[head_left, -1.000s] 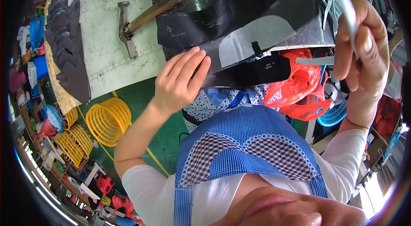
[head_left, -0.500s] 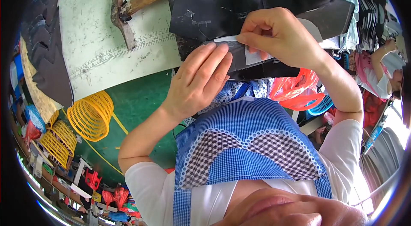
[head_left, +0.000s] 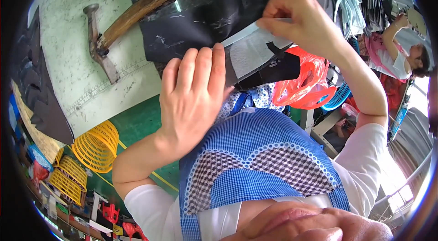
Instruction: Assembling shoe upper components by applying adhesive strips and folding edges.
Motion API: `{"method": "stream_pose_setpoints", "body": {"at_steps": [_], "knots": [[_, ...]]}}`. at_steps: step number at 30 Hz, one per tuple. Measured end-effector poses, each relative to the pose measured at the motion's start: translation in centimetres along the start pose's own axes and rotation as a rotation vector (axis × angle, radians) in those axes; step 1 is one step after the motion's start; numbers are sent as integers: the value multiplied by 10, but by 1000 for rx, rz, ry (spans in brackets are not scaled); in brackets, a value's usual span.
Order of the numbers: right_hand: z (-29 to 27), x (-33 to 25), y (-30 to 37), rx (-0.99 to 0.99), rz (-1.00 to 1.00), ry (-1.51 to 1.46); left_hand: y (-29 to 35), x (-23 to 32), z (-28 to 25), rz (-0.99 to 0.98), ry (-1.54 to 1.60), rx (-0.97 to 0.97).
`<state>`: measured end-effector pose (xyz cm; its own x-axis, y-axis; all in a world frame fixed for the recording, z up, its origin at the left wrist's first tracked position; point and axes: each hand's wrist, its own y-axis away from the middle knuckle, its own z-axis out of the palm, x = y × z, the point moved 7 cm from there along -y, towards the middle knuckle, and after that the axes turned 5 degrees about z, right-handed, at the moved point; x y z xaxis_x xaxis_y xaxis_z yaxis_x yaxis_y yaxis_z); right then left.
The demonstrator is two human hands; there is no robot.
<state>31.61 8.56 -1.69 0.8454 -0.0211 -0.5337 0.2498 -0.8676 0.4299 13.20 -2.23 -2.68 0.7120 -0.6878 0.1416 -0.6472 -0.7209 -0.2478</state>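
Along the pale strip (head_left: 242, 34), 2 hands (head_left: 191, 88)

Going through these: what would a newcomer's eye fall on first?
Probably the red plastic bag, right of centre, then the wooden-handled hammer, its head on the pale board at upper left. Near the middle, the right hand pinches a pale strip, with the left hand resting near its other end.

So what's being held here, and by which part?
The right hand pinches the pale strip by its right-hand part; the left hand lies palm-down, gripping nothing visible.
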Motion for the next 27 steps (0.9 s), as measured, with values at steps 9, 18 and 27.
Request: {"method": "stream_pose_setpoints", "body": {"at_steps": [9, 18, 27], "knots": [[-33, 39, 7, 179, -154, 100, -58, 47, 13, 185, -168, -182], [-24, 59, 15, 70, -203, -110, -73, 38, 12, 245, -153, -196], [-25, 73, -1, 66, 62, -425, -83, 46, 15, 247, -235, -228]]}}
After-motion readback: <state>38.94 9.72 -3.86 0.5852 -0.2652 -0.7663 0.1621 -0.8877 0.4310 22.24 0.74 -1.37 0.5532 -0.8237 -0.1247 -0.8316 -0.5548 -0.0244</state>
